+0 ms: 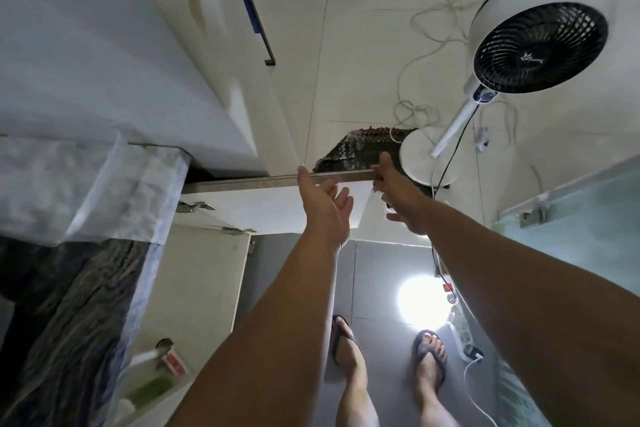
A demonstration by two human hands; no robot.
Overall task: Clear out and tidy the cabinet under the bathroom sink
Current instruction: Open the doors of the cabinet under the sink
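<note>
I look down at the open white cabinet door point(270, 206) under the sink counter; its thin grey top edge runs left to right. My left hand point(323, 206) is at that edge: the thumb lies on it, and the fingers are loosely bent in front of the door's white face. My right hand point(398, 192) holds the door's free corner, with one finger reaching over the edge, others hidden behind it and the thumb on the near side. A second open door point(201, 284) hangs nearer to me. At lower left lie a green bottle point(152, 392) and a red-and-white pack point(175, 364).
A dark marble counter point(62, 315) with a plastic sheet point(86, 184) fills the left. A white standing fan point(535, 45), its base point(420, 163), loose cables and a dark mat point(353, 152) sit beyond the door. A power strip point(462, 333), a bright lamp point(420, 302) and a glass panel point(581, 218) are at right.
</note>
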